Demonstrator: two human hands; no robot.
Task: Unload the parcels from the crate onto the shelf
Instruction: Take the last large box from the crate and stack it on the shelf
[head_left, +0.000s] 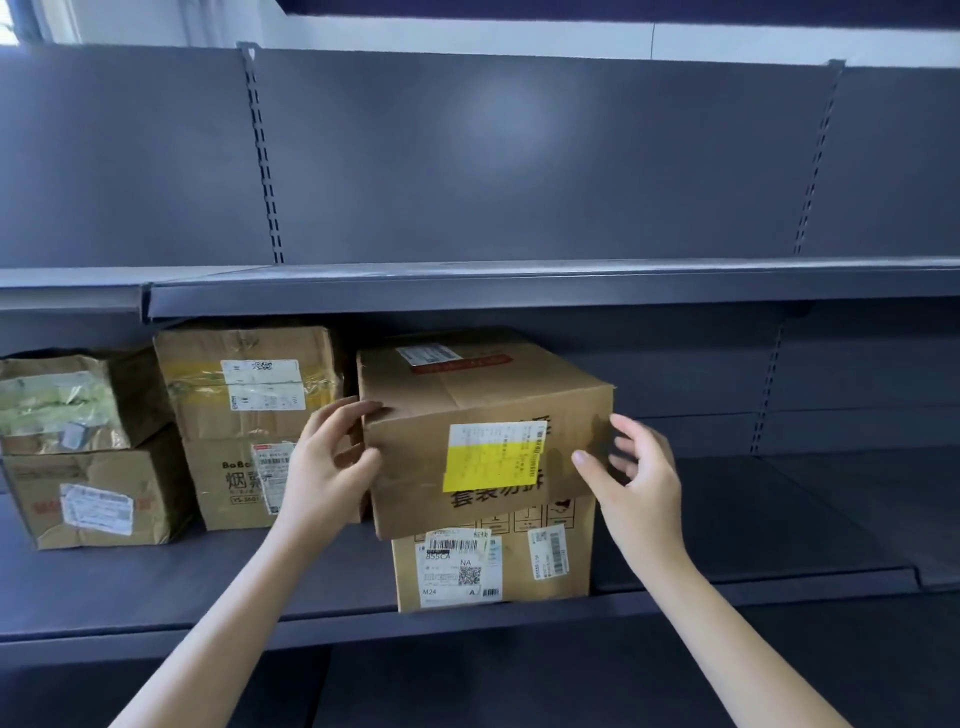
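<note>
Top parcel (483, 431) sits stacked on the lower parcel (493, 561) on the middle shelf (208, 587), skewed and overhanging the front. Your left hand (324, 462) has fingers (358, 410) curled on its left corner; your right hand (636, 467) is released, fingers spread just off the right side. Square it before letting go: push the front-left corner back, steady the right face flat, align edges with the parcel below. Crate isn't in view.
</note>
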